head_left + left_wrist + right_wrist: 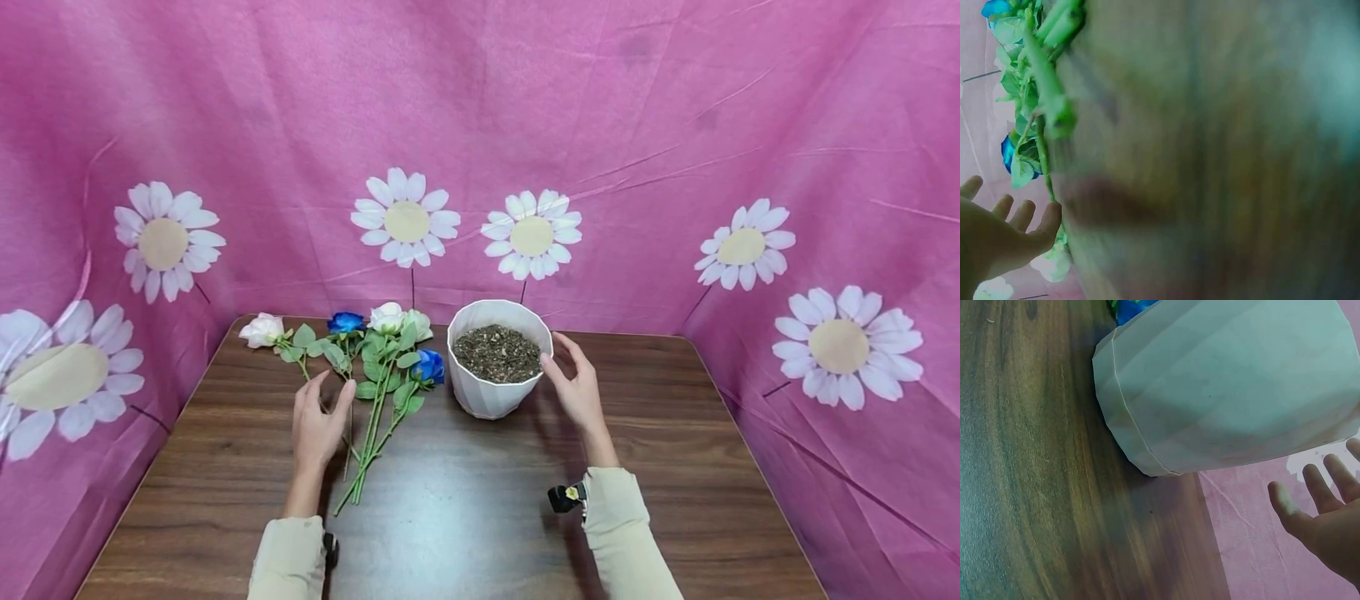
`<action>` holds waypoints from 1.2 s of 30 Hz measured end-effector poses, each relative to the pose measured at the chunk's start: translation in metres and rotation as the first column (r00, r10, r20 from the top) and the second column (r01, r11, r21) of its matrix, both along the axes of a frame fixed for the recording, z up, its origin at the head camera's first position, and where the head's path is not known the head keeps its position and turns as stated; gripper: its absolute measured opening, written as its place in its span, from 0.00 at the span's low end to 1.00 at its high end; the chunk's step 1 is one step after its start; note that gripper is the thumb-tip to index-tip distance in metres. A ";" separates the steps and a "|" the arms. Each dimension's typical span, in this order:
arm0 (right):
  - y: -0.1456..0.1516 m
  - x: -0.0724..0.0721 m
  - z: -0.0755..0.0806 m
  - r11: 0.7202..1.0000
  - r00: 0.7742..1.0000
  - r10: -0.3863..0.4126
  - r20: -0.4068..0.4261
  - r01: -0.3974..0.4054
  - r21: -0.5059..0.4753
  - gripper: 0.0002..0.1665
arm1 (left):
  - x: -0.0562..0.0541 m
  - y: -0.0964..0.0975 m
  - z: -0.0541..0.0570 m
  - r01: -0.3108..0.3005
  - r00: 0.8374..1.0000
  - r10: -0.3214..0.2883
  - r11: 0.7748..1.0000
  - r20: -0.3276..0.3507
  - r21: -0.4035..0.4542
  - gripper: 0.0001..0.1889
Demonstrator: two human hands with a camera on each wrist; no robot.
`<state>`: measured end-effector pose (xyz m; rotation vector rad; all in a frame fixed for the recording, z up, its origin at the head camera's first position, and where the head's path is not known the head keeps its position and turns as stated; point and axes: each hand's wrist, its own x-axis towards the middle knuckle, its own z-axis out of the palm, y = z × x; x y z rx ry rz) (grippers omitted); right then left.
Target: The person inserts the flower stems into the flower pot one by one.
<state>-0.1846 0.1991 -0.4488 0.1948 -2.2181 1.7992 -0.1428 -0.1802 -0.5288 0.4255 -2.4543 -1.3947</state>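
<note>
A white faceted pot [486, 400] filled with dark soil [498, 352] stands upright on the table. My right hand [577, 396] is at the pot's right rim, thumb near the rim and fingers spread; the right wrist view shows this hand [1332, 528] beside the pot wall. Left of the pot lie several long-stemmed roses: a pale pink-white rose [262, 330], a blue rose [346, 322], a white rose [387, 317] and another blue rose [429, 367]. Over the stems on their left side hovers my left hand [318, 425], thumb and fingers apart with nothing between them.
The brown wooden table [465, 517] reaches back to a pink cloth [637, 275] printed with white daisies, which also rises along both sides. Crossed green stems [363, 467] point toward the front of the table. A black wrist camera [564, 498] sits by the right sleeve.
</note>
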 end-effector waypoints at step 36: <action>0.011 -0.014 -0.022 0.946 0.969 0.173 0.174 -0.114 -0.303 0.32 | -0.029 -0.036 -0.006 -0.255 0.959 0.182 0.888 0.217 0.383 0.40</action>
